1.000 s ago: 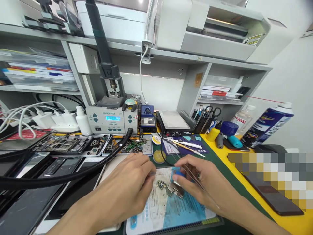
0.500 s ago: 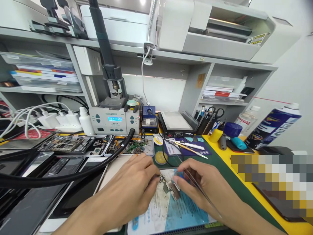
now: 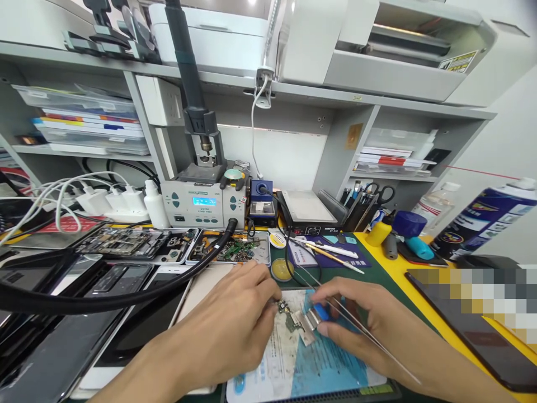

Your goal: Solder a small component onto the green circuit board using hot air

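Observation:
Over a worn blue-and-white work mat (image 3: 279, 358), my left hand (image 3: 241, 308) is closed, its fingertips pinching the left end of a small phone circuit board (image 3: 293, 320). The board has a silvery flat part on its right side. My right hand (image 3: 361, 319) grips a small blue block with a metal front edge (image 3: 318, 314) between thumb and fingers. That metal edge is at the board's right side; whether they touch I cannot tell. A pair of thin metal tweezers (image 3: 384, 352) lies slantwise through the same hand, tips pointing up and left.
A round tin of yellow paste (image 3: 282, 270) stands behind the mat. Further back are a hot-air station (image 3: 204, 204) and a tray of small parts (image 3: 235, 249). Its black hose (image 3: 168, 294) curves across phones at the left. A spray can (image 3: 482, 218) leans at the right.
My right hand has shifted slightly right, showing more of the blue block and its metal edge. The tweezers have tilted with it. My left hand still pinches the board. The view has shifted slightly.

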